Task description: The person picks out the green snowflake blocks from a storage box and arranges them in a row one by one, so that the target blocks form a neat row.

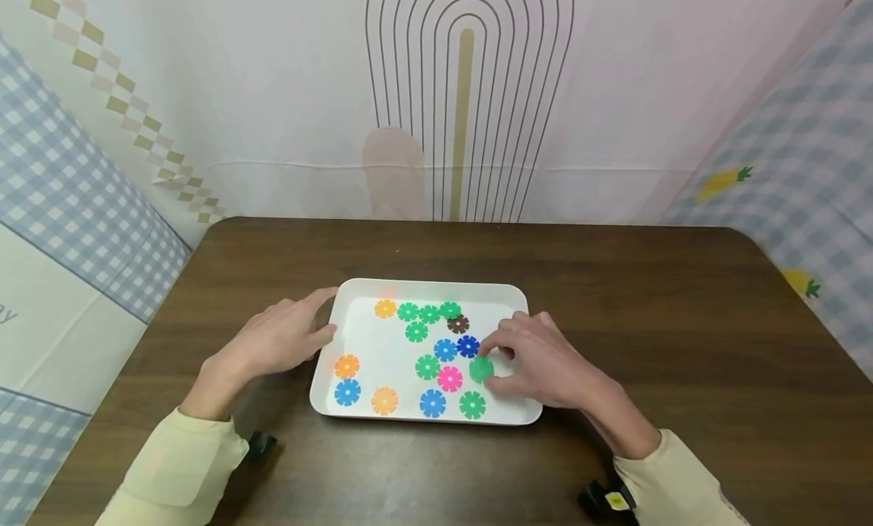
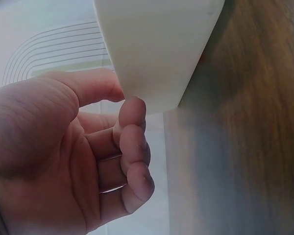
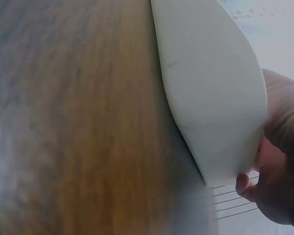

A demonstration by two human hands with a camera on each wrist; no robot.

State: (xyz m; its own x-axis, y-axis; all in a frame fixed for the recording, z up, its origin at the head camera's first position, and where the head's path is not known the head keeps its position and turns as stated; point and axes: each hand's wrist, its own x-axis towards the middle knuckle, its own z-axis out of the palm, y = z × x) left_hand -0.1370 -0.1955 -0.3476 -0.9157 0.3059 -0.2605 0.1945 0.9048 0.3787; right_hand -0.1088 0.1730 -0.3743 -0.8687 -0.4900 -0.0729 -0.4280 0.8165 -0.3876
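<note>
A white tray [image 1: 368,344] lies on the brown table, bearing flat notched discs in several colours. At its left rim my left hand [image 1: 283,336] touches the edge with thumb and a finger; the left wrist view shows the other fingers loosely bent beside the tray's outer wall. My right hand [image 1: 535,359] reaches over the right rim, thumb and index spread around a green disc [image 1: 480,369]. Close by lie a dark blue disc [image 1: 467,346], a pink disc [image 1: 449,378] and another green disc [image 1: 472,405]. The right wrist view hides the discs behind the tray's wall.
More discs lie in the tray: green ones along the back, a brown disc [image 1: 458,324], an orange disc [image 1: 346,366] and a light blue disc [image 1: 433,403]. The wooden table [image 1: 436,473] extends around the tray. A patterned cloth [image 1: 293,94] hangs behind.
</note>
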